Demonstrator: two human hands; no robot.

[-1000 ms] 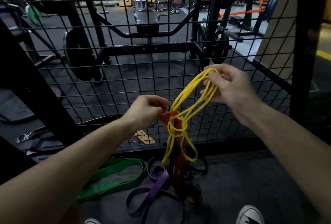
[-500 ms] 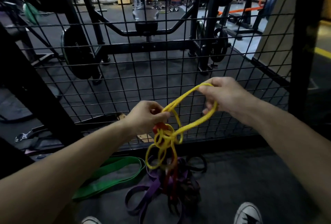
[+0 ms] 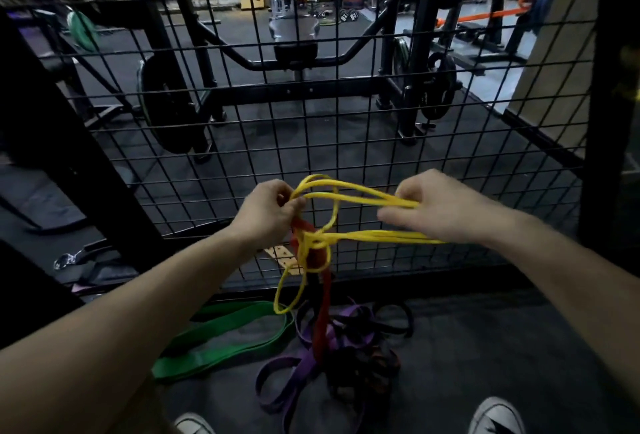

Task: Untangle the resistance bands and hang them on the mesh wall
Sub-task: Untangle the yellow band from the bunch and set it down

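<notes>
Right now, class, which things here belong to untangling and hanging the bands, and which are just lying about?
Job: yellow band, red band, purple band, green band, mesh wall, left hand, right hand.

Lying about: weight plate, metal clip.

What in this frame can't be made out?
- Head view: how the yellow band wraps the red band at the knot, too tangled.
- Left hand and right hand grips: fingertips curled away, blurred.
- Dark bands on the floor: count lost in shadow.
</notes>
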